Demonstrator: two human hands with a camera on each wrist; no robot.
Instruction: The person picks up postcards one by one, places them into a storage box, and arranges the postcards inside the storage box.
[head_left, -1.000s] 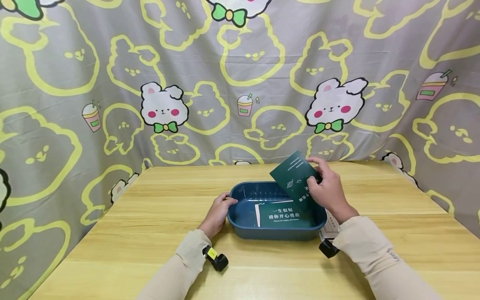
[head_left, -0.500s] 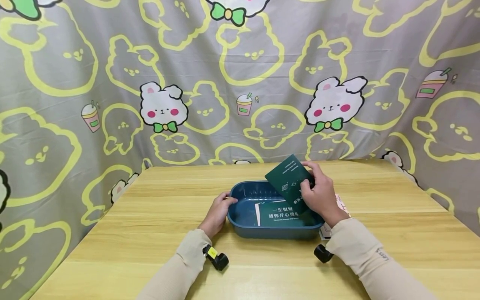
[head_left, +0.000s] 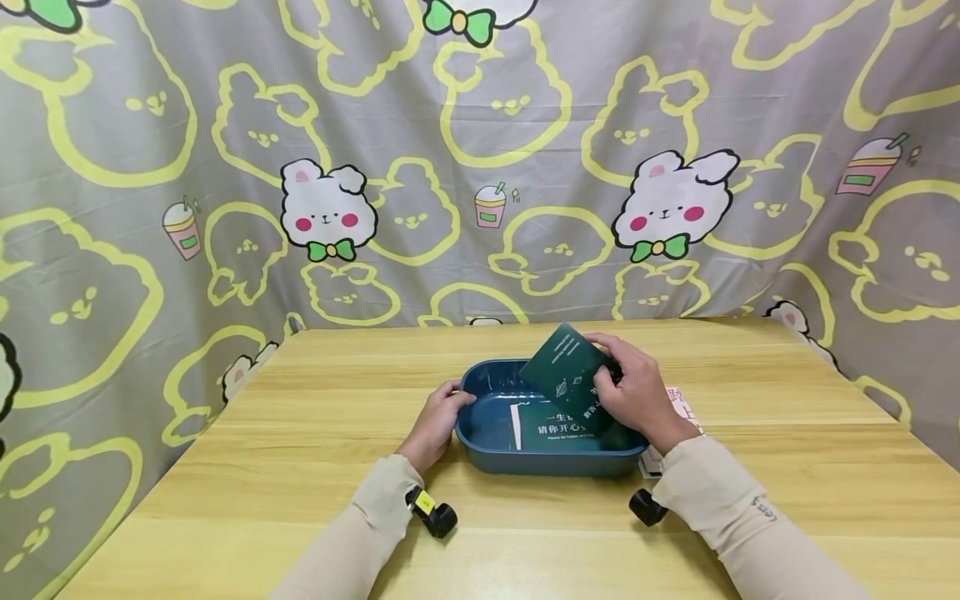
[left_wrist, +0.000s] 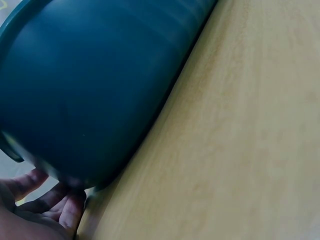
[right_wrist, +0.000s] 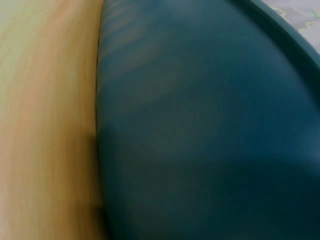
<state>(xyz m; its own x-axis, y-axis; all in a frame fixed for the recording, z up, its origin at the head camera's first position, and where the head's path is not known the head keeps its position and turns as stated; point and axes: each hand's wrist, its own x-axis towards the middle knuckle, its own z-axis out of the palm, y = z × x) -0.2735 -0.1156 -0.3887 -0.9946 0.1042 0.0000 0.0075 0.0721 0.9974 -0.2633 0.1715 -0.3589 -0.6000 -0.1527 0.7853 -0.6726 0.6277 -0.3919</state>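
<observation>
From where I stood, a blue basin (head_left: 551, 464) sat near the middle of the worktop (head_left: 337, 392), well in from its left and right edges. The left hand (head_left: 435, 427) gripped the basin's left end, thumb over the rim and fingers against the outer wall. The right hand (head_left: 636, 392) pinched a dark green booklet (head_left: 562, 367) between thumb and fingers, tilted over the basin's right half, its top corner above the far rim and its lower part dipping inside. Whether it touched the second green booklet (head_left: 547, 427), flat on the basin floor, I couldn't tell. A white printed item (head_left: 681, 408), partly hidden by the right hand, lay just beside the basin's right end.

The held booklet looked light and thin, likely bendable, its smooth cover perhaps a bit slippery and its corners easily creased; a side edge seemed the best place to pinch it.
</observation>
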